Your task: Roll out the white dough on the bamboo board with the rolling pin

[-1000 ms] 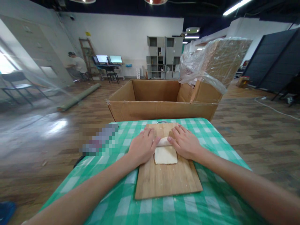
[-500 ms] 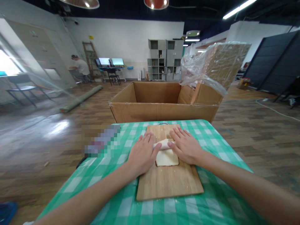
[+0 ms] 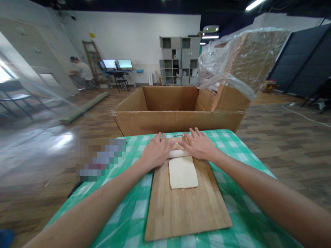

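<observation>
A flat, roughly square sheet of pale dough (image 3: 183, 173) lies on a wooden cutting board (image 3: 188, 213). A whitish rolling pin (image 3: 179, 153) crosses the board just beyond the dough's far edge. My left hand (image 3: 157, 151) rests over the pin's left end, fingers stretched forward and thumb pointing inward. Over the right end lies my right hand (image 3: 198, 144), likewise flat with its fingers extended. Both palms hide the ends of the pin. Neither hand wraps around it.
Under the board is a green-and-white checked tablecloth (image 3: 116, 199). A pixelated item (image 3: 103, 160) sits at the table's left edge. Past the far edge stands a large open cardboard box (image 3: 178, 122). A person (image 3: 82, 70) sits in the far left background.
Both hands and the rolling pin have moved forward, away from me, toward the board's far end. More of the dough sheet shows now. The camera view has tilted down slightly.
</observation>
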The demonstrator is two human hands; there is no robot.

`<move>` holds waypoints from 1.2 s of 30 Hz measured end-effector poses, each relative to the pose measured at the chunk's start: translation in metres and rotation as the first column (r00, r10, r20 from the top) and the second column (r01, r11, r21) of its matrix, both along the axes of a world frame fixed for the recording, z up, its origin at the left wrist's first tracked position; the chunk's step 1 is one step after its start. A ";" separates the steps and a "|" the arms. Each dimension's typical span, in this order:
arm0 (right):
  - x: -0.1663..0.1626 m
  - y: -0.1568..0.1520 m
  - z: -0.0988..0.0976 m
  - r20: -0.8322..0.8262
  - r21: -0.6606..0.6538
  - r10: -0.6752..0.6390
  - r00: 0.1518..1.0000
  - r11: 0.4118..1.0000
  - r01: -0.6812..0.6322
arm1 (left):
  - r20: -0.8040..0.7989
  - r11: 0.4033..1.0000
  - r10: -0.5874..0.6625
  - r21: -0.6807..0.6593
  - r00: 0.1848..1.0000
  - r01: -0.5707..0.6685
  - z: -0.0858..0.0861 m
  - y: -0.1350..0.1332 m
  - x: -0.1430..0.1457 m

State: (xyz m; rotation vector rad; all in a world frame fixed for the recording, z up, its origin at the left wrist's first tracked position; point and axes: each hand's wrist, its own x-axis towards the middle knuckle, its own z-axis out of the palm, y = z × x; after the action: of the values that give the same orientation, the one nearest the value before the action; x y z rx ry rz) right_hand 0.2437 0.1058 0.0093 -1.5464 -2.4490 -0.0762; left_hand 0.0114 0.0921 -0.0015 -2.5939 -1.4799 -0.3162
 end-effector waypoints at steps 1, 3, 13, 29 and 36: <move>-0.001 -0.003 0.001 -0.006 0.015 -0.009 1.000 1.000 0.009 | 0.005 1.000 0.014 0.011 1.000 -0.014 0.001 -0.003 0.001; -0.002 -0.012 0.002 -0.021 0.051 -0.027 0.999 0.998 0.028 | 0.031 0.999 0.036 0.029 0.999 -0.037 0.002 -0.011 0.004; 0.002 -0.085 -0.002 -0.039 0.044 0.051 0.998 0.998 -0.049 | 0.105 0.994 0.105 0.012 0.989 -0.107 0.002 -0.074 0.003; 0.009 -0.043 0.001 -0.092 -0.169 0.136 0.986 0.974 -0.150 | 0.064 0.983 0.177 -0.049 0.982 -0.174 0.008 -0.058 0.008; 0.002 0.017 -0.006 -0.049 -0.146 0.190 0.981 0.970 -0.195 | -0.141 1.000 -0.005 -0.004 0.990 0.004 -0.004 0.005 -0.004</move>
State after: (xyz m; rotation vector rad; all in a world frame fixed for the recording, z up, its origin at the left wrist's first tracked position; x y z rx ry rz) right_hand 0.2454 0.1228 0.0029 -1.3435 -2.6158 0.1724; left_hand 0.0076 0.0974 -0.0052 -2.5640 -1.4287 -0.1274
